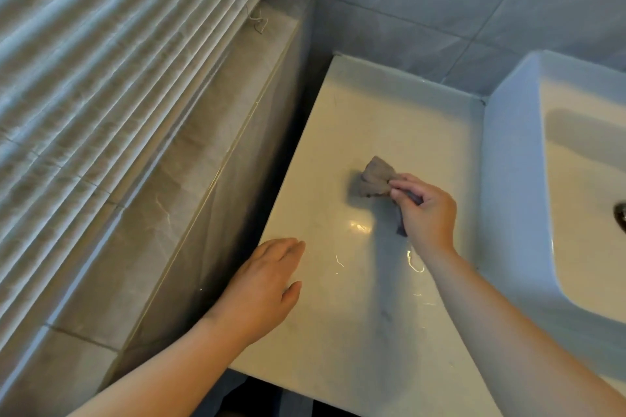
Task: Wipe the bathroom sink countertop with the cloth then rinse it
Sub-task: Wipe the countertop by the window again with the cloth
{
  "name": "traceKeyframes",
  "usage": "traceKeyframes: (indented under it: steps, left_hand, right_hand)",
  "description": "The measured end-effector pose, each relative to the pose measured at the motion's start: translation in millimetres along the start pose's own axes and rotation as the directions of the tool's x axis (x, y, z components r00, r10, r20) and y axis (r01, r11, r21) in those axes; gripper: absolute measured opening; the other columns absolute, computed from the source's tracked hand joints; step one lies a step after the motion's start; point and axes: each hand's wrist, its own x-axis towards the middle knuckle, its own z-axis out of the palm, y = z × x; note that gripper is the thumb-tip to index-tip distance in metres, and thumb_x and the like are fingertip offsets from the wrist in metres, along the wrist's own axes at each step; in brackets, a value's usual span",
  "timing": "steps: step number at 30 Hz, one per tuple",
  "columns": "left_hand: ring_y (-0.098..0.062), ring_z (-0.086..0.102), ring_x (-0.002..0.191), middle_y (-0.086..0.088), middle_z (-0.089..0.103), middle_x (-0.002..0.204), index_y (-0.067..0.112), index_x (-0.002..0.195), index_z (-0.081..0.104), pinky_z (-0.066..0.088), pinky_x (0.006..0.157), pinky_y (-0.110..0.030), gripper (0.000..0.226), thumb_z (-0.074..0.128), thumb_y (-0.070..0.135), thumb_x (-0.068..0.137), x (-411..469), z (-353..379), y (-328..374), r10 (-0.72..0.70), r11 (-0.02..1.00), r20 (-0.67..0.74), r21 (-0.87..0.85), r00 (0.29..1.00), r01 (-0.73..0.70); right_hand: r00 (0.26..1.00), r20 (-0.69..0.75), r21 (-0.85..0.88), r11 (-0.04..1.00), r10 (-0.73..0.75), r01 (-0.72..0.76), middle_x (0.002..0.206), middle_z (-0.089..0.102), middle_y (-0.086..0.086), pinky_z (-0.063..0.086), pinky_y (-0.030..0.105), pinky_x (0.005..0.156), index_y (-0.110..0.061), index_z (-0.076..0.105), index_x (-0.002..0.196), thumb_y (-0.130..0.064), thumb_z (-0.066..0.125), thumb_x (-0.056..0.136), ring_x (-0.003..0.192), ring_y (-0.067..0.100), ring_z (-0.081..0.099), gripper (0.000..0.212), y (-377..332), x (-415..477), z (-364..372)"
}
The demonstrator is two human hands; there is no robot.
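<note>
A glossy cream countertop [366, 132] fills the middle of the view. On it lies a small crumpled grey-brown cloth [375, 177], pinched at its near end by my right hand [425, 213], which holds it against the surface close to the sink. My left hand [267, 284] rests flat, fingers together, on the countertop's left edge and holds nothing. A white rectangular vessel sink [508, 159] stands on the right; part of its metal drain [620, 215] shows at the frame edge.
A dark gap [271, 173] separates the countertop from a marble-look tiled ledge [216, 132] on the left. White window blinds [101, 61] hang above the ledge. Grey wall tiles [440, 0] run behind the countertop and sink.
</note>
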Motion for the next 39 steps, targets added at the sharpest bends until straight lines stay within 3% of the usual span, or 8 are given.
traceKeyframes:
  steps: [3, 6, 10, 18, 27, 32, 35, 39]
  left_hand:
    - [-0.011, 0.027, 0.130, 0.001, 0.041, 0.141, 0.013, 0.141, 0.040, 0.035, 0.109, -0.030, 0.059, 0.058, 0.032, 0.089, -0.4, 5.9, -1.0, 0.001, 0.996, -0.006, 0.084, 1.000, 0.000]
    - [-0.016, 0.034, 0.118, -0.004, 0.053, 0.127, 0.009, 0.128, 0.055, 0.046, 0.097, -0.036, 0.054, 0.058, 0.037, 0.083, 2.9, 9.8, 0.7, -0.002, 0.986, -0.045, 0.164, 0.999, 0.009]
    - [-0.018, 0.037, 0.117, -0.003, 0.051, 0.126, 0.010, 0.126, 0.057, 0.045, 0.095, -0.035, 0.060, 0.038, 0.048, 0.083, 5.1, 12.6, 3.8, -0.021, 0.982, -0.050, 0.188, 0.998, 0.031]
    - [-0.014, 0.047, 0.109, 0.001, 0.054, 0.117, 0.011, 0.122, 0.061, 0.044, 0.096, -0.029, 0.040, 0.063, 0.026, 0.086, 11.7, 5.7, 11.9, 0.029, 0.997, -0.097, 0.075, 0.995, -0.022]
    - [-0.018, 0.027, 0.138, 0.000, 0.035, 0.148, 0.019, 0.138, 0.047, 0.029, 0.113, -0.037, 0.050, 0.052, 0.038, 0.092, 32.7, 18.7, 23.3, 0.123, 0.984, 0.062, 0.119, 0.990, -0.130]
    - [-0.021, 0.012, 0.144, 0.002, 0.018, 0.157, 0.023, 0.145, 0.034, 0.012, 0.116, -0.032, 0.073, 0.017, 0.059, 0.084, 39.4, 23.4, 27.0, 0.084, 0.973, 0.156, 0.202, 0.984, -0.115]
    - [-0.021, 0.010, 0.144, 0.002, 0.015, 0.157, 0.023, 0.145, 0.033, 0.013, 0.117, -0.033, 0.077, 0.015, 0.062, 0.081, 39.3, 25.4, 27.3, 0.071, 0.970, 0.172, 0.217, 0.983, -0.108]
    - [-0.022, 0.014, 0.143, 0.001, 0.020, 0.156, 0.023, 0.143, 0.037, 0.018, 0.116, -0.035, 0.075, 0.018, 0.061, 0.082, 41.8, 23.3, 25.5, 0.066, 0.965, 0.187, 0.237, 0.980, -0.110]
  right_hand:
    - [0.998, 0.051, -0.076, 0.996, 0.043, -0.039, 0.108, 0.069, -0.003, 0.042, 0.003, 0.078, -0.015, 0.075, 0.094, -0.001, 0.067, 0.081, 0.095, 0.011, 0.065, 0.021, 15.7, 12.6, -3.2]
    - [0.997, 0.081, -0.138, 0.990, 0.010, 0.001, 0.108, 0.068, -0.002, 0.039, 0.004, 0.083, -0.013, 0.075, 0.094, -0.002, 0.068, 0.080, 0.097, 0.009, 0.062, 0.020, 28.3, -1.8, 2.9]
    - [0.992, 0.093, -0.178, 0.979, -0.080, 0.096, 0.102, 0.065, -0.011, 0.034, 0.004, 0.088, -0.018, 0.076, 0.093, -0.003, 0.072, 0.076, 0.101, 0.011, 0.057, 0.023, 38.7, -43.7, 8.8]
    - [0.973, 0.232, -0.112, 0.993, -0.018, 0.045, 0.100, 0.063, -0.025, 0.032, 0.002, 0.089, -0.029, 0.076, 0.089, -0.003, 0.071, 0.077, 0.104, -0.011, 0.050, 0.029, 31.6, -96.1, -1.0]
    - [0.980, -0.189, -0.145, 0.989, -0.061, 0.034, 0.106, 0.065, -0.014, 0.048, 0.033, 0.087, -0.016, 0.074, 0.097, -0.005, 0.063, 0.082, 0.101, 0.021, 0.062, 0.021, 34.6, -17.4, -54.0]
    - [0.984, -0.175, -0.155, 0.986, 0.027, -0.055, 0.107, 0.066, -0.005, 0.042, 0.024, 0.093, -0.011, 0.074, 0.098, 0.001, 0.063, 0.081, 0.107, 0.024, 0.062, 0.023, 66.2, -9.5, -48.8]
    - [0.986, -0.169, -0.191, 0.981, -0.006, -0.027, 0.109, 0.068, 0.000, 0.044, 0.035, 0.096, -0.015, 0.075, 0.097, -0.002, 0.066, 0.080, 0.107, 0.025, 0.061, 0.023, 70.9, -31.2, -42.0]
    - [0.995, -0.063, -0.209, 0.976, -0.071, 0.056, 0.106, 0.066, -0.009, 0.039, 0.015, 0.094, -0.020, 0.075, 0.094, -0.004, 0.070, 0.078, 0.103, 0.016, 0.058, 0.023, 62.4, -71.0, -36.4]
